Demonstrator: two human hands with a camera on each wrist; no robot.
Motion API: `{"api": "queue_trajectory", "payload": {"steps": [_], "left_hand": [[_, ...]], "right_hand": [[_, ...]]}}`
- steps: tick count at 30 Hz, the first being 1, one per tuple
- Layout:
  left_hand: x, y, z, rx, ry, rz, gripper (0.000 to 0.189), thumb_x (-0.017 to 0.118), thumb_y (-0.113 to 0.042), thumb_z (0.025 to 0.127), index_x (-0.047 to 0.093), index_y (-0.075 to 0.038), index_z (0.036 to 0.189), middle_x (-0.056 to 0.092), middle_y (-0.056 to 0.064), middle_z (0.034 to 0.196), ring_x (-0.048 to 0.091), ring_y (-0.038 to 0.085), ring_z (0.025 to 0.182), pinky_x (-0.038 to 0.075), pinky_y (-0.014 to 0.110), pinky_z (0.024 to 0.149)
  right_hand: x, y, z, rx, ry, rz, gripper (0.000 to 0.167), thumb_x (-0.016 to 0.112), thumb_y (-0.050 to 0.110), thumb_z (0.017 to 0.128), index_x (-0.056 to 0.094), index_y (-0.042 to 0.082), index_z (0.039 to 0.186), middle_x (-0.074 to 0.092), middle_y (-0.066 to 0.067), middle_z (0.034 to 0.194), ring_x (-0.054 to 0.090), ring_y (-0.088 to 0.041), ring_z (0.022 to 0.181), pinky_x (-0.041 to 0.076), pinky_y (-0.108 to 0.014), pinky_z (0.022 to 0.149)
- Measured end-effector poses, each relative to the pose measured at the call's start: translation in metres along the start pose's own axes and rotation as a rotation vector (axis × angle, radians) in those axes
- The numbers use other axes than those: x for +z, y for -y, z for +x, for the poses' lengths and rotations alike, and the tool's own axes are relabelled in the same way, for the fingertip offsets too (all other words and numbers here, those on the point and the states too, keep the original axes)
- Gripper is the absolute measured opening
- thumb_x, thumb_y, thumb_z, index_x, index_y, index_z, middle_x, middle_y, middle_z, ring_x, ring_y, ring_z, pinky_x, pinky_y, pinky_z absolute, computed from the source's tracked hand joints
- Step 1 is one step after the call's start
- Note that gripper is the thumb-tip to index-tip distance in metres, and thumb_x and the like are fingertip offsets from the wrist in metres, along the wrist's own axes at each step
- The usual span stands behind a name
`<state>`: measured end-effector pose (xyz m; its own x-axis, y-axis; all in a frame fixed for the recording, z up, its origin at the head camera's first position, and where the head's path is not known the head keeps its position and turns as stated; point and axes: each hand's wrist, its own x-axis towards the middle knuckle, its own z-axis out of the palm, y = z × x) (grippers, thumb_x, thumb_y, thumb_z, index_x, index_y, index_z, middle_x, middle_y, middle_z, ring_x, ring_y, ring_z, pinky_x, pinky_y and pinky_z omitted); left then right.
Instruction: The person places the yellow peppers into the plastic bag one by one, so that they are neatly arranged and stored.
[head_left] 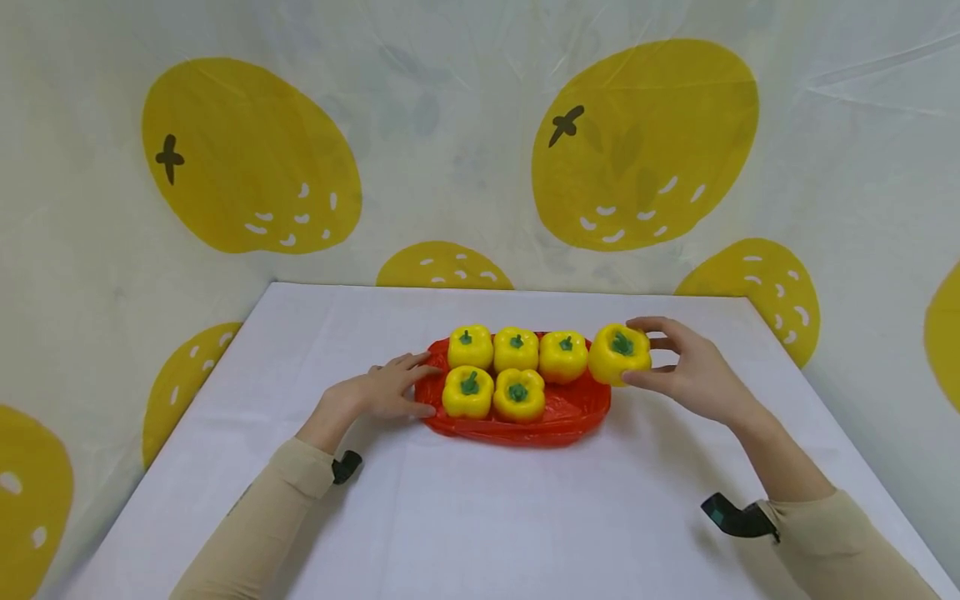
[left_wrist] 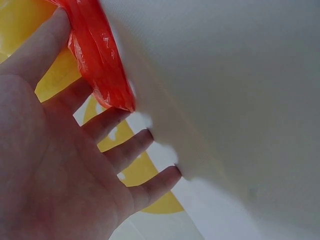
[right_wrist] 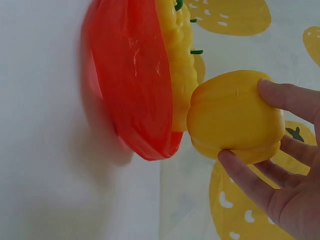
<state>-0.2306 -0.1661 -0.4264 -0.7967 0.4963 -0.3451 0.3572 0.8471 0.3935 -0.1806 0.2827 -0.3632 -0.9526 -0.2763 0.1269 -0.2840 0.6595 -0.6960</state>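
A yellow bell pepper [head_left: 606,360] with a green stem is held by my right hand [head_left: 705,377], thumb and fingers around its side. It is raised at the right end of a shallow container covered in red plastic [head_left: 572,408]. In the right wrist view, the held pepper [right_wrist: 232,117] appears beside the red plastic's edge [right_wrist: 132,75]. Several other yellow bell peppers [head_left: 517,348] sit in the container, three along the back and two in front at left. My left hand [head_left: 386,390] rests at the container's left end, fingers spread against the red plastic [left_wrist: 102,55].
A white-covered table [head_left: 450,517] lies under the container. Behind it and at the sides hangs a pale cloth [head_left: 450,125] printed with large yellow fruit. A dark device [head_left: 738,517] is strapped at the right wrist, another [head_left: 347,467] at the left.
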Motion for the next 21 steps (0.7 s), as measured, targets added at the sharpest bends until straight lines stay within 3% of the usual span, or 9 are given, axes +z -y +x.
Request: {"api": "queue_trajectory", "payload": {"steps": [9,21], "left_hand": [[0.001,0.0,0.001,-0.003,0.003,0.005,0.077,0.071,-0.05,0.092,0.042,-0.021,0.158,0.021,0.012,0.169,0.017,0.041,0.152,0.017,0.076,0.112],[0.001,-0.001,0.001,-0.003,-0.002,0.011,0.077,0.072,-0.049,0.092,0.043,-0.021,0.157,0.022,0.011,0.168,0.019,0.04,0.152,0.021,0.074,0.112]], "right_hand": [[0.012,0.005,-0.004,-0.009,0.04,0.052,0.07,0.084,0.033,0.088,0.049,0.013,0.146,0.05,-0.01,0.145,0.052,-0.036,0.127,0.059,-0.033,0.086],[0.028,0.012,-0.007,-0.017,0.06,0.118,0.07,0.087,0.028,0.086,0.051,0.011,0.144,0.052,-0.009,0.144,0.054,-0.037,0.126,0.059,-0.038,0.087]]}}
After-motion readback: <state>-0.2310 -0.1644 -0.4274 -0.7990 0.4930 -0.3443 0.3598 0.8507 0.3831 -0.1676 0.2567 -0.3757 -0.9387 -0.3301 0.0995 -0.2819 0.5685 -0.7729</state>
